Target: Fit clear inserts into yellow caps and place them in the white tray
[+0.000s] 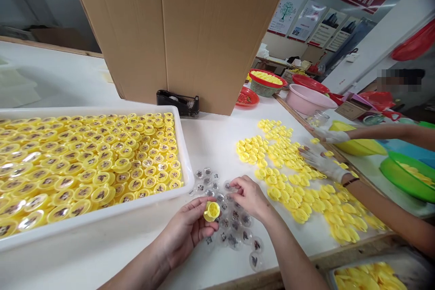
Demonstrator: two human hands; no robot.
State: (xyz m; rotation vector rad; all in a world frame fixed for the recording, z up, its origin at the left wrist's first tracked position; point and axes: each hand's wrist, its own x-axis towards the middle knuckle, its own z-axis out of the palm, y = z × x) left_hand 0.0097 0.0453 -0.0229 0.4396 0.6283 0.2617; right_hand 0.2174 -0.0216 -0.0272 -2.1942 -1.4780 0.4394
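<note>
left hand: fingers pinch yellow cap, hollow up to fill | right hand: fingertips close on clear disc from near pile

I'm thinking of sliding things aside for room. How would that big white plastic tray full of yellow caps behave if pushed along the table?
The white plastic tray probably slides flat rather than tips: it is wide and low. Packed with assembled yellow caps, it is likely heavy for one hand. Its thin rim may flex somewhat. The left hand, holding a small yellow cap, lies nearest it.
</note>
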